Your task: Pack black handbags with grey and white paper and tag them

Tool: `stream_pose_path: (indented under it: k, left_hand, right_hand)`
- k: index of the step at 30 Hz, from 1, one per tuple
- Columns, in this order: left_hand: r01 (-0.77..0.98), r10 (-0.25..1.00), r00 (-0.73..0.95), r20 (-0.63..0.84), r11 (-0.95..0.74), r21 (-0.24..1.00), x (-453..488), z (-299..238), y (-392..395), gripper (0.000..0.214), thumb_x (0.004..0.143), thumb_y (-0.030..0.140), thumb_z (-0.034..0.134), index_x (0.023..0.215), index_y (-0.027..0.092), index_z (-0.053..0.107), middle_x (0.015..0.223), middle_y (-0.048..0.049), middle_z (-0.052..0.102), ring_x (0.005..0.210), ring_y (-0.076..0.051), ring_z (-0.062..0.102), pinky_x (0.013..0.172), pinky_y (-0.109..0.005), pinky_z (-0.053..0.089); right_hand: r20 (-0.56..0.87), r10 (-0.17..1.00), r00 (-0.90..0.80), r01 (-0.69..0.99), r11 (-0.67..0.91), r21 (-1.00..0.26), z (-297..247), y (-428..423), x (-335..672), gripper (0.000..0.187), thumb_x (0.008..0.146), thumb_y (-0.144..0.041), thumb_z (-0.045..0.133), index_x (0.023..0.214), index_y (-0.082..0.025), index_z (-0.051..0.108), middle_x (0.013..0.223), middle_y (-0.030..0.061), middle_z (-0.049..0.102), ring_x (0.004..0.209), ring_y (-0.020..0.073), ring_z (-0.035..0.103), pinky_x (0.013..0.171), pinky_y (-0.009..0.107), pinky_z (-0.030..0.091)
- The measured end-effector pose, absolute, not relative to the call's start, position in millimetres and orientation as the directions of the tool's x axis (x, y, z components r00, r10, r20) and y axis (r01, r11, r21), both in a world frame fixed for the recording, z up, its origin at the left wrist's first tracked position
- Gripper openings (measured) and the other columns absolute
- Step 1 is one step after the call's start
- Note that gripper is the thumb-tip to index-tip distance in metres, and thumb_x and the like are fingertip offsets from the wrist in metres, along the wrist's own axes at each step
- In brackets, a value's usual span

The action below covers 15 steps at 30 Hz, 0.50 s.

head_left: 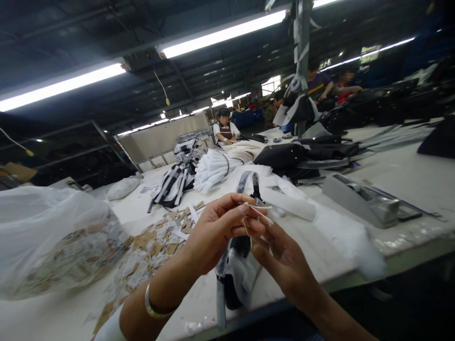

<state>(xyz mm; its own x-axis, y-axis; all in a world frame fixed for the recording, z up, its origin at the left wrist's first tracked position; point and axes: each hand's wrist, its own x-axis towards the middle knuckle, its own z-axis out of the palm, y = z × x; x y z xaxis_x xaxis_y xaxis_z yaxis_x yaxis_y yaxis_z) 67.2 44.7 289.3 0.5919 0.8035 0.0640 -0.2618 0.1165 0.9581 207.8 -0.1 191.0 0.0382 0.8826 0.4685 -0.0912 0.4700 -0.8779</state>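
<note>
In the head view, my left hand (227,225) pinches a thin off-white string (261,207) between thumb and forefinger, with loose ends sticking out to the right. My right hand (280,251) meets it from the right, its fingers closed around the lower part of the same string. Below both hands a black bag (232,289), partly wrapped in clear film, lies near the table's front edge. Its strap (249,177), also in film, loops up behind my fingers. My hands hide the middle of the bag.
Brown and white tags (152,246) are strewn to the left beside a large clear plastic bag (60,237) full of them. A grey tape dispenser (359,199) stands at right. White rolls (213,168) and black bag pieces (284,154) lie farther back. A co-worker (224,128) sits across the table.
</note>
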Motion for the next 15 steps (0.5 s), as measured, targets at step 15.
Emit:
stream_pose_path:
  k: [15]
  left_hand:
    - [0.047,0.895,0.445,0.034,-0.061,0.997,-5.7,238.5,53.7,0.027,0.088,0.035,0.070,0.109,0.019,0.069,0.100,-0.0081,0.074,0.087,-0.018,0.070,0.071,-0.024,0.054]
  right_hand:
    - [-0.108,0.992,-0.070,-0.171,-0.119,-0.978,163.9,1.5,218.4,0.037,0.084,-0.051,0.068,0.093,-0.015,0.065,0.056,-0.0036,0.060,0.039,0.0064,0.052,0.038,0.016,0.041]
